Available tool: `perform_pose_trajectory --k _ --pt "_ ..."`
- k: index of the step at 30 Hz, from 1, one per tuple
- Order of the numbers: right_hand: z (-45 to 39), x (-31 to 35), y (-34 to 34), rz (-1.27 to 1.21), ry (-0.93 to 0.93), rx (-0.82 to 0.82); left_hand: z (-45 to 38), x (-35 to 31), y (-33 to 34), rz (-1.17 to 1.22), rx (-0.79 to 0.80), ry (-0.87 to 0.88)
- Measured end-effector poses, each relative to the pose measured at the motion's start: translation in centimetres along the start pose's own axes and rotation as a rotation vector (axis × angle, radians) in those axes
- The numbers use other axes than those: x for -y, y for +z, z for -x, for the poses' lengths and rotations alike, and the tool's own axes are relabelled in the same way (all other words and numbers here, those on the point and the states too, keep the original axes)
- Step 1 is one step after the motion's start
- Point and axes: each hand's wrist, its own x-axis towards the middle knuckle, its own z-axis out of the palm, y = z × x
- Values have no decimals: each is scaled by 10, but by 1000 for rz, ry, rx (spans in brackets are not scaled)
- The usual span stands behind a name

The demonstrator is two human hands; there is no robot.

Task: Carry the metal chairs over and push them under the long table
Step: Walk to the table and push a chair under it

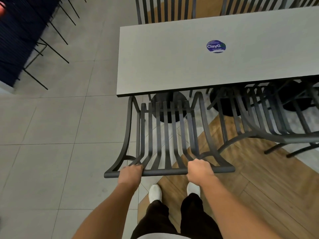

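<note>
A dark metal slatted chair (165, 131) stands in front of me with its seat partly under the near-left end of the long grey table (172, 66). My left hand (130, 175) grips the chair's top rail on the left. My right hand (200, 169) grips the same rail on the right. A second metal chair (259, 118) sits to the right, tucked under the table's near side.
Chair backs (165, 9) rise behind the table's far edge. Black round table bases (169, 107) stand under the top. Dark blue stacked chairs with thin black legs (25, 37) are at the far left. A round blue sticker (216, 46) lies on the tabletop. My white shoes (155, 193) stand behind the chair.
</note>
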Motion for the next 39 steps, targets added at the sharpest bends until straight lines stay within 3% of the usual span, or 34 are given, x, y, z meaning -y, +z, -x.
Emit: perform_pose_trajectory --k 12,28,39 --pt "-6 -65 -3 26 26 -7 -24 -60 -18 -42 -12 42" --pt "-86 -85 -67 40 1 -38 -105 -55 -70 -32 -16 -8" --pt "-91 -85 -66 34 -3 -51 -107 -51 -70 -7 5 0"
